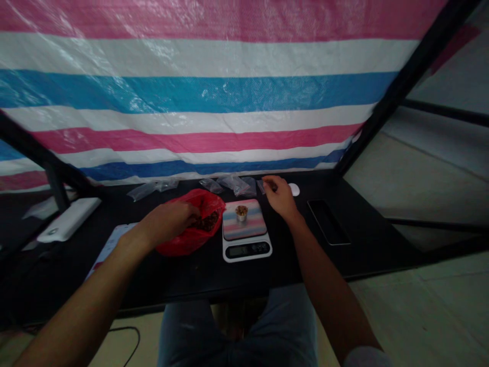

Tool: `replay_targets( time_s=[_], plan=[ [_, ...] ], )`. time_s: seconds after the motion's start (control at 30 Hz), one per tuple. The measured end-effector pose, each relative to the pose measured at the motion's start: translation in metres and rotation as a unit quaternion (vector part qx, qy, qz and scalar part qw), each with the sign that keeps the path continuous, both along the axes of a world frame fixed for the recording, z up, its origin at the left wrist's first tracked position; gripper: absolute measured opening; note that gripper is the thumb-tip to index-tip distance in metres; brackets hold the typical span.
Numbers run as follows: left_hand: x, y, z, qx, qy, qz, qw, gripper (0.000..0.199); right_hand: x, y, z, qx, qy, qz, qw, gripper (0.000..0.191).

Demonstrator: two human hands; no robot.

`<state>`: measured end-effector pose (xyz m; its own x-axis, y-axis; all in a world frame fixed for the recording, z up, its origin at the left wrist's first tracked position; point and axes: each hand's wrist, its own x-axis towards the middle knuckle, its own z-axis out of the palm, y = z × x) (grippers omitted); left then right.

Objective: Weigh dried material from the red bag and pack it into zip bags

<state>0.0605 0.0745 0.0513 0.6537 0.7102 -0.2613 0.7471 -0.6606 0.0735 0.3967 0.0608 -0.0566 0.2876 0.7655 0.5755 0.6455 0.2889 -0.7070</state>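
My left hand [178, 216] reaches into an open red plastic bag [179, 247], its fingers bent together at the small dark brown pieces [208, 222] inside. What the fingertips hold is hidden. Right of the bag stands a white kitchen scale [229, 253] with a striped reflection on its platform. A small cup [241, 216] filled with brownish pieces sits on that platform. My right hand [280, 196] is beyond the scale's right side, its fingers curled. Something dark shows in the curl, too small to name. Small clear plastic bags [237, 184] lie just left of this hand.
A round white disc [294, 189] and a dark phone-like slab [328, 222] lie to the right on the black table [367, 234]. At the left are a white device [71, 219] and a printed sheet [110, 244]. A striped plastic sheet [214, 92] hangs behind.
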Motion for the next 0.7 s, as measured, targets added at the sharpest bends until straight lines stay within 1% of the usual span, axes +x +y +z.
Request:
replay_targets(
  time_s=[0.07, 0.13, 0.2, 0.27, 0.33, 0.4, 0.47, 0.5, 0.53, 0.6, 0.67, 0.7],
  plan=[
    [-0.002, 0.000, -0.005, -0.010, -0.025, -0.011, 1.000, 0.038, 0.010, 0.001, 0.001, 0.015, 0.053, -0.059, 0.997, 0.024],
    [0.004, 0.004, -0.004, -0.004, -0.073, -0.048, 0.996, 0.037, 0.016, 0.001, 0.001, 0.022, 0.093, -0.100, 0.990, 0.027],
    [0.017, 0.014, -0.002, 0.023, -0.121, -0.095, 0.988, 0.034, 0.017, 0.001, 0.001, 0.015, 0.104, -0.105, 0.989, 0.028],
    [0.039, 0.030, 0.001, 0.066, -0.142, -0.136, 0.978, 0.033, 0.014, 0.001, 0.000, 0.004, 0.089, -0.086, 0.992, 0.027],
    [0.066, 0.049, 0.000, 0.102, -0.128, -0.174, 0.971, 0.046, 0.009, 0.001, -0.002, -0.001, 0.061, -0.067, 0.996, 0.026],
    [0.094, 0.068, -0.005, 0.129, -0.089, -0.210, 0.965, 0.060, 0.005, 0.000, -0.004, 0.004, 0.039, -0.059, 0.997, 0.025],
    [0.118, 0.084, -0.011, 0.140, -0.044, -0.227, 0.963, 0.075, 0.004, 0.000, -0.005, 0.010, 0.028, -0.059, 0.998, 0.024],
    [0.127, 0.090, -0.015, 0.138, -0.028, -0.233, 0.962, 0.078, 0.005, 0.000, -0.005, 0.012, 0.026, -0.062, 0.998, 0.024],
    [0.135, 0.095, -0.017, 0.132, -0.013, -0.242, 0.961, 0.076, 0.005, 0.000, -0.005, 0.014, 0.025, -0.064, 0.998, 0.024],
    [0.144, 0.101, -0.020, 0.111, 0.002, -0.254, 0.961, 0.060, 0.006, 0.000, -0.004, 0.015, 0.029, -0.066, 0.997, 0.024],
    [0.145, 0.104, -0.019, 0.089, -0.004, -0.253, 0.963, 0.041, 0.006, -0.001, -0.002, 0.016, 0.038, -0.059, 0.997, 0.023],
    [0.144, 0.105, -0.017, 0.080, -0.020, -0.242, 0.967, 0.037, 0.005, -0.002, -0.001, 0.016, 0.042, -0.052, 0.998, 0.023]
  ],
)
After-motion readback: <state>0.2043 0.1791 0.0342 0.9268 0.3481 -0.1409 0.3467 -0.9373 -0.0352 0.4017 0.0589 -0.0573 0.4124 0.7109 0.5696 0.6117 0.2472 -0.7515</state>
